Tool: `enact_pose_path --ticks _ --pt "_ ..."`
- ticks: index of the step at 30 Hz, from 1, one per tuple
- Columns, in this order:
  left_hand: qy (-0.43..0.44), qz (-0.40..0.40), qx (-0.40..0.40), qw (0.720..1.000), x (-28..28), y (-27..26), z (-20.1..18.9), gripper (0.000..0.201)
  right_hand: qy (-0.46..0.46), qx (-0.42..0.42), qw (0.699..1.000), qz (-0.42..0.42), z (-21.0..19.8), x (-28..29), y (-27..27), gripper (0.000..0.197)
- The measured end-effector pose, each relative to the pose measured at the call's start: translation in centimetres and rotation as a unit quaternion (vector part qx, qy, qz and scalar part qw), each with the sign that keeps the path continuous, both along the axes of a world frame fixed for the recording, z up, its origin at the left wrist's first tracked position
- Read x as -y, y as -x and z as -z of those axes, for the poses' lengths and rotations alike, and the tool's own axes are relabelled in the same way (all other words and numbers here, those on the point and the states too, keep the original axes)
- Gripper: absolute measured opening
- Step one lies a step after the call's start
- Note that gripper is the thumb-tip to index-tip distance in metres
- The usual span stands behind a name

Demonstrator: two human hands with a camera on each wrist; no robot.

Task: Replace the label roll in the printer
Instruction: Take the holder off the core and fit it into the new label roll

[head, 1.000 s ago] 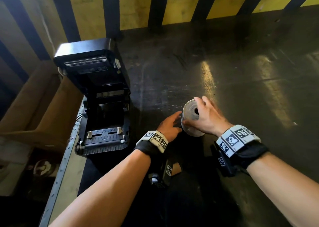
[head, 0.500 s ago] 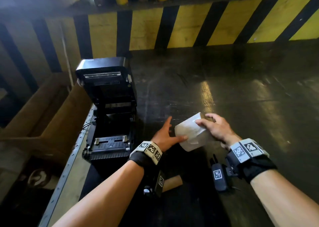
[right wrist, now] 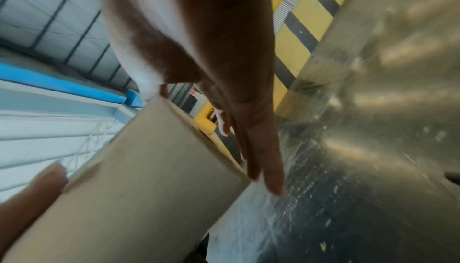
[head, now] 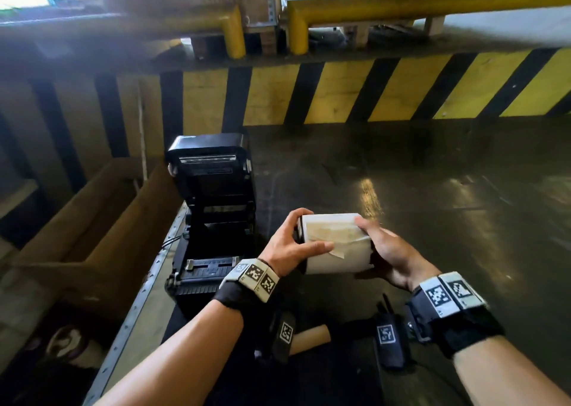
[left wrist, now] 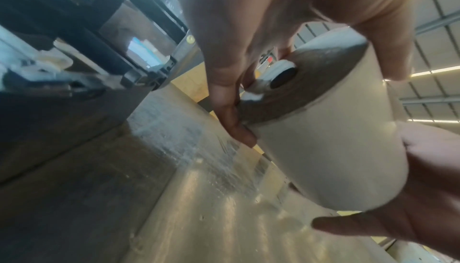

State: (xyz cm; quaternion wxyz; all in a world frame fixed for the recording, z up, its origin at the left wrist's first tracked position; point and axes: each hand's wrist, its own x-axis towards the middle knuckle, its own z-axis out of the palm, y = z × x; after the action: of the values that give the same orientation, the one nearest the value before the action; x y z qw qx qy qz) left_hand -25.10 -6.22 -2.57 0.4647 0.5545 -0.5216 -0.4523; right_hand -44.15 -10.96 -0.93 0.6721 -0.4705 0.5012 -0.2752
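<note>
**Between both hands, label roll held above the table**

Left-hand fingers (left wrist: 234,98) and thumb curl round one end of the label roll (head: 335,245); the right hand (head: 392,251) cups the other end. Left of it, on the dark table (head: 432,195), stands the printer (head: 213,214), lid open.

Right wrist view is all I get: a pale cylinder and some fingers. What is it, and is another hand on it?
Observer: It is a label roll, held off the table; the left hand grips one end, the right hand cups the other.
Operator: Where does it go?
Observer: A black printer stands left of the hands, its lid tipped up and open.
Operator: Is there an old roll inside?
Observer: The bay is too dark to tell, but a bare cardboard tube lies on the table beneath the wrists.
</note>
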Motion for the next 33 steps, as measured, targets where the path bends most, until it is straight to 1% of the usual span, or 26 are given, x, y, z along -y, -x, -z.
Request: enact_pose_path --ticks 2,3,4,5,6,7,8,9,11,15,20,23,27,29,30,33 --pt "-0.002 0.0 0.008 1.0 -0.1 -0.6 -0.5 0.061 0.119 -0.052 0.991 0.042 -0.2 0.0 -0.1 0.039" --pt "-0.003 -0.001 0.014 1.0 -0.2 -0.7 -0.8 0.06 0.19 -0.069 0.978 0.057 -0.5 -0.1 -0.1 0.037" --pt "-0.005 -0.003 0.018 1.0 -0.2 -0.8 -0.9 0.059 0.261 -0.087 0.96 0.054 -0.7 -0.2 0.0 0.034" --pt "-0.003 -0.007 0.02 1.0 -0.1 -0.9 -1.0 0.06 0.321 -0.111 0.94 0.03 -1.0 -0.2 0.0 0.03" --pt "-0.003 -0.01 0.023 1.0 -0.1 -0.9 -1.0 0.062 0.363 -0.14 0.921 -0.008 -1.3 -0.4 -0.1 0.026" --pt "-0.005 -0.014 0.027 1.0 -0.1 -0.9 -1.0 0.063 0.384 -0.163 0.908 -0.047 -1.4 -0.6 -0.3 0.024" --pt "-0.009 -0.014 0.033 0.999 -0.1 -0.9 -1.0 0.063 0.392 -0.179 0.899 -0.075 -1.3 -0.6 -0.4 0.023" --pt "-0.01 -0.012 0.039 0.999 -0.2 -0.9 -0.9 0.063 0.395 -0.182 0.896 -0.087 -1.1 -0.6 -0.5 0.023" --pt "-0.01 -0.007 0.052 0.999 -0.3 -0.9 -0.5 0.063 0.401 -0.172 0.896 -0.082 -0.7 -0.4 -0.6 0.019" --pt "-0.028 -0.011 0.074 0.997 -0.2 -0.9 0.4 0.073 0.418 -0.146 0.894 -0.071 0.3 -0.3 -0.6 0.008" --pt "-0.058 -0.014 0.093 0.994 -0.5 -0.9 1.4 0.076 0.432 -0.12 0.89 -0.078 2.1 -0.6 0.0 0.008" --pt "-0.075 -0.016 0.083 0.994 -0.4 -0.9 1.8 0.069 0.441 -0.111 0.886 -0.091 3.2 -0.9 0.7 0.008" --pt "-0.096 -0.004 0.091 0.991 0.1 -0.8 2.2 0.054 0.421 -0.101 0.895 -0.108 4.2 -1.3 1.4 0.009" --pt "-0.109 -0.003 0.079 0.991 0.4 -0.7 2.6 0.052 0.416 -0.1 0.897 -0.107 4.6 -1.3 1.8 0.01" --pt "-0.118 -0.004 0.074 0.99 0.6 -0.7 2.8 0.054 0.414 -0.101 0.898 -0.109 4.7 -1.2 2.0 0.01" --pt "-0.149 -0.015 0.069 0.986 1.0 -0.6 3.4 0.068 0.397 -0.096 0.906 -0.111 5.0 -1.2 2.8 0.007"
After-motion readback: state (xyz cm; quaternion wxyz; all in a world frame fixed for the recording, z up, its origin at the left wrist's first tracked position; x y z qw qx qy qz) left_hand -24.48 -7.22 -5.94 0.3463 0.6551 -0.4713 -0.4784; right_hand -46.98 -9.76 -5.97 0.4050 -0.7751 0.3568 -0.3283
